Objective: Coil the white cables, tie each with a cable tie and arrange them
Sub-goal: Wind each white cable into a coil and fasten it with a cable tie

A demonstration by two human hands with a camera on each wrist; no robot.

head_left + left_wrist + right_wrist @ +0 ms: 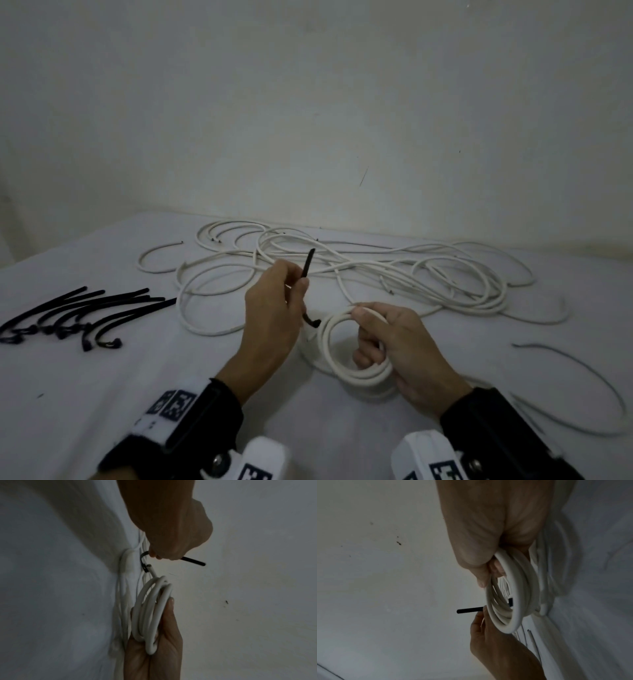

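Observation:
My right hand (368, 337) grips a small coil of white cable (329, 346), with the thumb on top and the fingers curled through the loops, just above the table. The same coil (517, 588) fills the right wrist view under my right hand (488, 568). To the coil's left, my left hand (296, 287) pinches a black cable tie (308, 265). Its free end points up and away, and its head (317, 322) sits against the coil's left edge. In the left wrist view the tie (193, 561) hooks down beside the coil (149, 608).
A tangle of loose white cables (376, 267) lies behind the hands across the white table (171, 394). Several black cable ties (75, 315) lie at the left. A single white cable (589, 373) curves at the right. A plain wall stands behind the table.

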